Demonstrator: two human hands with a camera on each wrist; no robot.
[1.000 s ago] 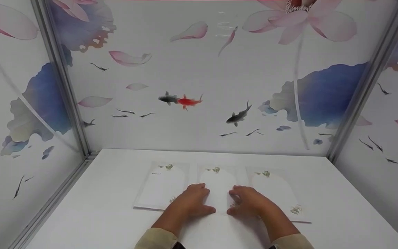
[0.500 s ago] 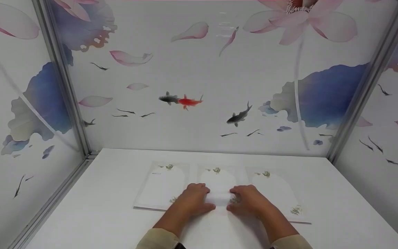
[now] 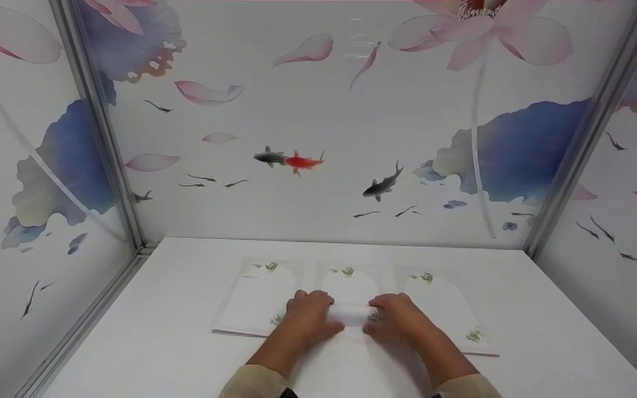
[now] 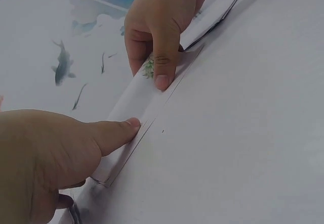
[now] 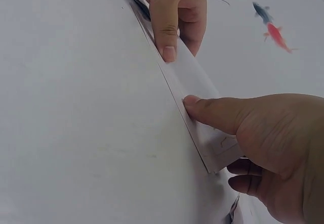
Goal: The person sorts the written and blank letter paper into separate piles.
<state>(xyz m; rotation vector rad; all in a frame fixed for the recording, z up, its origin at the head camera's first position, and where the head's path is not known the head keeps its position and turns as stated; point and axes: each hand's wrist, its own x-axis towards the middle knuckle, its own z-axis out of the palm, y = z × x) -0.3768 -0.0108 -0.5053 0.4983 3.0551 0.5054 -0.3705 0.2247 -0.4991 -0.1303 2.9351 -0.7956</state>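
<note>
A white sheet of letter paper with a printed plant motif [image 3: 351, 284] lies in the middle of the table, its near part curved up into a roll-like bend. My left hand [image 3: 310, 318] grips that bend on its left side, and my right hand [image 3: 401, 320] grips the right side. In the left wrist view, the left thumb [image 4: 119, 133] presses on the paper [image 4: 134, 102] near its front edge. The right wrist view shows the right thumb [image 5: 202, 107] likewise on the paper [image 5: 195, 77], fingers behind the bend.
Matching stacks of printed paper lie on either side, a left stack [image 3: 257, 298] and a right stack [image 3: 440, 309], each partly behind a forearm. The white table [image 3: 147, 309] is enclosed by printed panels [image 3: 318, 110] with metal posts [image 3: 584, 132].
The near part of the middle paper, flatter a second ago, now bends up between my hands. Both hands have hardly shifted; the left has moved slightly away from me.
</note>
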